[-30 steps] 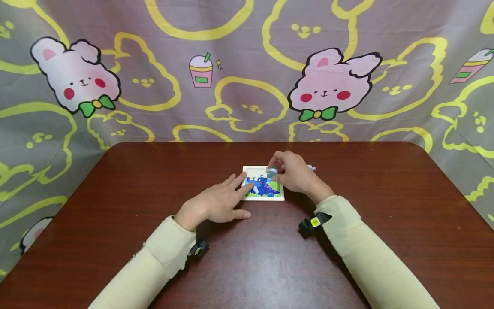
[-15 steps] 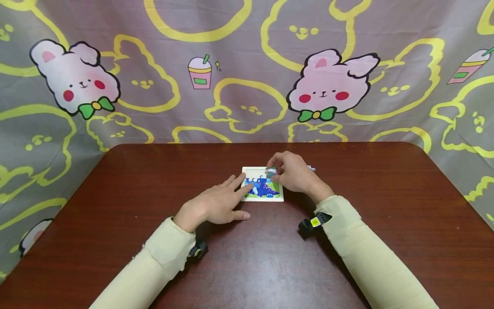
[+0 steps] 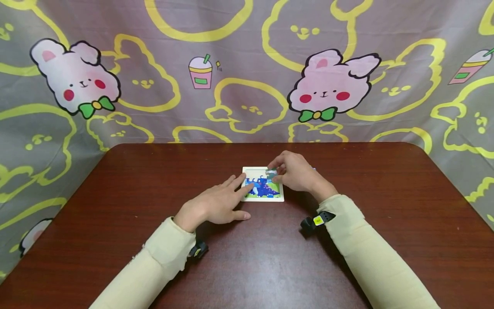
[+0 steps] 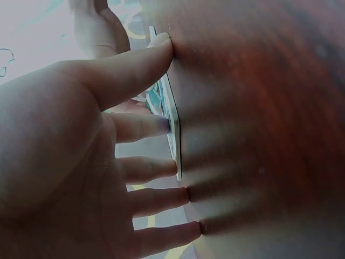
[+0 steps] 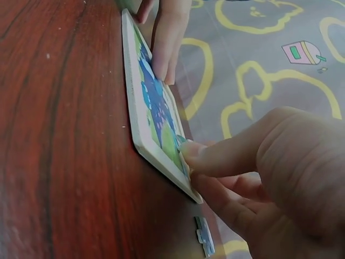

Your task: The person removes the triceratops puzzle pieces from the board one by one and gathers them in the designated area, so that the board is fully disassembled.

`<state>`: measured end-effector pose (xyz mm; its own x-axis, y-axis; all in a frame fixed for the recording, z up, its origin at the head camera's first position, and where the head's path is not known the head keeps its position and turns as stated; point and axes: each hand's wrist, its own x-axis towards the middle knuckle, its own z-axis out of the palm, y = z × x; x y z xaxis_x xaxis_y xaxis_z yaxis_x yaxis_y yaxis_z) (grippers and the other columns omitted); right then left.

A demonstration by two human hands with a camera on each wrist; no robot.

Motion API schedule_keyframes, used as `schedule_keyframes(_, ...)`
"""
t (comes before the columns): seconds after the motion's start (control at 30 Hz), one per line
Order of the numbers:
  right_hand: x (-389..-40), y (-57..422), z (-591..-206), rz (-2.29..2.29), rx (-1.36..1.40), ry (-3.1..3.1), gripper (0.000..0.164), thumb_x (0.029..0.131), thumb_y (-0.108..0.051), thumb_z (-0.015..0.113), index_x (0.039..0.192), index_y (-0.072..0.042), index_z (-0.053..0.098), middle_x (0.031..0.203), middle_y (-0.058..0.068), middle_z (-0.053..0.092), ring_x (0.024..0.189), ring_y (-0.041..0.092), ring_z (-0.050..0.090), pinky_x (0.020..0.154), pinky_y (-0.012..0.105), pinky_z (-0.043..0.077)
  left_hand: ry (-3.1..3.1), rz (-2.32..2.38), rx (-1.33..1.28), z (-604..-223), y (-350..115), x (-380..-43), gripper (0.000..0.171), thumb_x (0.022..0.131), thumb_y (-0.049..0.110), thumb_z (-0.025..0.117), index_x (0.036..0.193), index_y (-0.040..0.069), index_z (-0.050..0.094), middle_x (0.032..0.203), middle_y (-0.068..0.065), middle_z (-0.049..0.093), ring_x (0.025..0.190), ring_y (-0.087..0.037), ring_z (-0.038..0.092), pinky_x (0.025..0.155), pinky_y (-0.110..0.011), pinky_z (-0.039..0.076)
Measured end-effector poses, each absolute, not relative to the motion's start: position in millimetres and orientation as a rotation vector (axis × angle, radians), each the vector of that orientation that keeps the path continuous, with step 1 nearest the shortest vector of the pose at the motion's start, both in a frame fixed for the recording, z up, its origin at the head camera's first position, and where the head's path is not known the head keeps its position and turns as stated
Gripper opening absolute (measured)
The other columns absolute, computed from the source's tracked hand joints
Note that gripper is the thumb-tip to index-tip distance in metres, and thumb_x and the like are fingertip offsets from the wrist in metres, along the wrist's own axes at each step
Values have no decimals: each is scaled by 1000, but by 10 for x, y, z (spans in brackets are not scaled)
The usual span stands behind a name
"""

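Note:
A white-framed jigsaw puzzle [image 3: 263,199] with a blue dinosaur picture lies on the table, its far left part bare. My left hand [image 3: 216,202] is spread flat at its left side; in the left wrist view the index fingertip [image 4: 161,125] presses on the puzzle and another finger touches the frame's edge. My right hand [image 3: 296,172] reaches over the far right corner. Its thumb [image 5: 195,154] and index finger pinch a greenish-blue puzzle piece [image 3: 271,173] close over that corner, partly hidden by the fingers.
A loose puzzle piece [image 5: 204,236] lies on the table just beyond the frame's right side, mostly hidden behind the right hand in the head view. The dark red wooden table [image 3: 247,257] ends at a patterned curtain [image 3: 247,64] behind.
My right hand has tilted slightly and its wrist has shifted a little right. The pinched piece sits slightly lower over the corner. My left hand stays in place.

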<state>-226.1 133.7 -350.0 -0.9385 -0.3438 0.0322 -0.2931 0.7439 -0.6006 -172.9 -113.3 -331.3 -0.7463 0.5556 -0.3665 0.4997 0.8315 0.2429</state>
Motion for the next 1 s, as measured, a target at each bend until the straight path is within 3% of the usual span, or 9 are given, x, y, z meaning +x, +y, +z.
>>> schedule_keyframes(0.17,-2254,1353,-3485,-962,-532,2834,26,92,-3,80,118,-7,80,120,12,67,102,28,66,92,45,59,2586,171,779,-3314,-1134,-1729,83,105,51,63,171,23,23,181,-10,3,168,-38,8,132,-59,24)
schedule_keyframes(0.47,-2255,1391,-3438,-967,-522,2868,25,91,-7,84,116,-9,81,116,10,68,98,26,64,85,39,58,2588,165,782,-3316,-1129,-1729,83,105,51,62,171,23,22,181,-11,3,168,-38,8,132,-59,24)
schedule_keyframes(1.0,-2281,1686,-3281,-1060,-428,2867,34,97,-4,76,131,-8,76,123,15,65,109,33,67,82,35,62,2591,179,795,-3313,-1139,-1719,82,105,49,63,171,23,22,181,-11,3,167,-38,7,132,-58,24)
